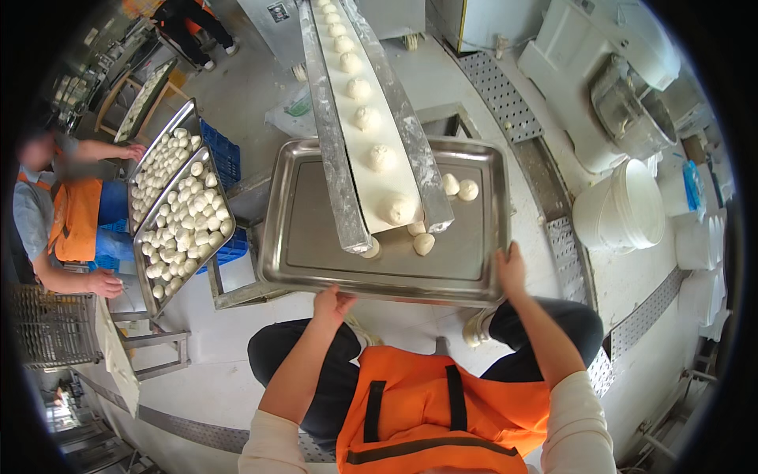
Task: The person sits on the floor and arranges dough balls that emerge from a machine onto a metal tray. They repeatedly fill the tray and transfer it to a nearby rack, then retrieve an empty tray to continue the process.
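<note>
My left hand (333, 305) touches the near rim of a rectangular stainless steel tray (296, 231), left of its middle. At the tray's right side, my right hand (511, 272) grips the rim near the front corner. Over the tray reaches a narrow conveyor belt (372, 195) between floury metal side rails. A single row of filled dough balls runs along it, the nearest dough ball (401, 209) close to the belt's end. Several more lie in the tray, among them a dough ball (423, 244) below the belt's end and another dough ball (468, 190) on the right.
On the left, a co-worker in an orange apron (77, 219) sits beside two trays heaped with dough balls (189, 222), above blue crates (222, 154). A metal stand (237, 290) is under my tray. White buckets (619, 204) and a mixer bowl (630, 112) stand right.
</note>
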A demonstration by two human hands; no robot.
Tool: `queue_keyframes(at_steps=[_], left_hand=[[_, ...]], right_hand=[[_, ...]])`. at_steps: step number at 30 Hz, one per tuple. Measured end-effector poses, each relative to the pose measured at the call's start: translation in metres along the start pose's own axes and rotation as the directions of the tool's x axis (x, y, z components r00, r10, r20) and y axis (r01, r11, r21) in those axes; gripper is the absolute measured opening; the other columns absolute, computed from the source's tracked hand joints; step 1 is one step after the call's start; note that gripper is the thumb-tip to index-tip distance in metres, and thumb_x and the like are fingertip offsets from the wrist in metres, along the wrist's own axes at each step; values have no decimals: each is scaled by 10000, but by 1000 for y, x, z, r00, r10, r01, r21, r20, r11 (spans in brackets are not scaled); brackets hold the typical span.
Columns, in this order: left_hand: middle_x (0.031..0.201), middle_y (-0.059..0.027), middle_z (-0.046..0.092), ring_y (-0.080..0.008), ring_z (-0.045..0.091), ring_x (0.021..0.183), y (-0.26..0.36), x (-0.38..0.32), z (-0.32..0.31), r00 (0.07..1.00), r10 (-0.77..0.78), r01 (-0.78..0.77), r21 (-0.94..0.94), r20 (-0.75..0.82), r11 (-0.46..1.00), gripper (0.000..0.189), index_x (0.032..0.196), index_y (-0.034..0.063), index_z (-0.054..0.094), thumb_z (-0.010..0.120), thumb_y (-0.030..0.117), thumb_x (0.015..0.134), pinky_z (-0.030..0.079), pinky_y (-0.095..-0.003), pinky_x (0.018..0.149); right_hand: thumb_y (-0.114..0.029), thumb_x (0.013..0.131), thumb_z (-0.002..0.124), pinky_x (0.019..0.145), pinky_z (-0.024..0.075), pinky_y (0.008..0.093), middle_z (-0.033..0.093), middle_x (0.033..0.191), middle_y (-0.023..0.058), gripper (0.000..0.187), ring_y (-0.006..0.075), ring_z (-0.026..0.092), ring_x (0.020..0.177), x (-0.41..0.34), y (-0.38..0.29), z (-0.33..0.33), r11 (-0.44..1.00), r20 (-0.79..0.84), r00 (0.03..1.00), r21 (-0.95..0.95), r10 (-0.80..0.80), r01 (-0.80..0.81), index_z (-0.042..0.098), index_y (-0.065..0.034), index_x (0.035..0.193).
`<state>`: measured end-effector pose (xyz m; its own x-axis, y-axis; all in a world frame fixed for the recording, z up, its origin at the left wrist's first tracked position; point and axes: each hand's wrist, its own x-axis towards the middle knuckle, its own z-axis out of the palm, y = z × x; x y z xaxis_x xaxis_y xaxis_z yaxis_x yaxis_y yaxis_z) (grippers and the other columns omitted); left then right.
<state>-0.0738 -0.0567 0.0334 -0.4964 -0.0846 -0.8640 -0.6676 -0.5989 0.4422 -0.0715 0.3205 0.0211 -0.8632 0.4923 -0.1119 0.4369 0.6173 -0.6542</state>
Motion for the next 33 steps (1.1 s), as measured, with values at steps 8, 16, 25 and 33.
queue_keyframes(at_steps=[8, 16, 25, 33], left_hand=[[798, -100, 495, -235, 547, 674, -8, 8, -17, 984, 172, -175, -53, -51, 983, 142, 863, -1, 409, 440, 134, 827, 507, -382, 610], [751, -102, 511, -203, 551, 614, 3, 5, -32, 954, 245, -248, 3, -173, 969, 170, 870, 3, 427, 391, 168, 851, 516, -291, 543], [676, -101, 526, -212, 557, 601, -18, -2, -20, 985, -163, 166, 35, -62, 986, 116, 792, 16, 469, 520, 118, 768, 512, -316, 586], [552, -48, 430, -137, 396, 387, -12, -9, -35, 930, -70, 62, -33, -360, 997, 51, 758, 47, 450, 478, 90, 757, 409, -249, 375]], right_hand=[[-266, 750, 494, 689, 418, 398, 568, 903, 144, 351, 322, 538, 822, 27, 23, -41, 950, -335, 917, -146, 216, -277, 498, -112, 1065], [-210, 744, 491, 664, 405, 383, 557, 797, 179, 360, 314, 549, 760, 21, 10, -12, 980, -57, 995, 179, -82, 91, 471, -102, 1087], [-264, 731, 497, 666, 438, 409, 578, 841, 137, 325, 307, 553, 786, 26, 21, -40, 804, -471, 797, -260, 378, -536, 529, -191, 1046], [-247, 721, 537, 742, 416, 346, 552, 984, 140, 410, 276, 537, 891, 35, 39, -19, 998, -78, 996, 56, 37, -33, 489, -69, 1087]])
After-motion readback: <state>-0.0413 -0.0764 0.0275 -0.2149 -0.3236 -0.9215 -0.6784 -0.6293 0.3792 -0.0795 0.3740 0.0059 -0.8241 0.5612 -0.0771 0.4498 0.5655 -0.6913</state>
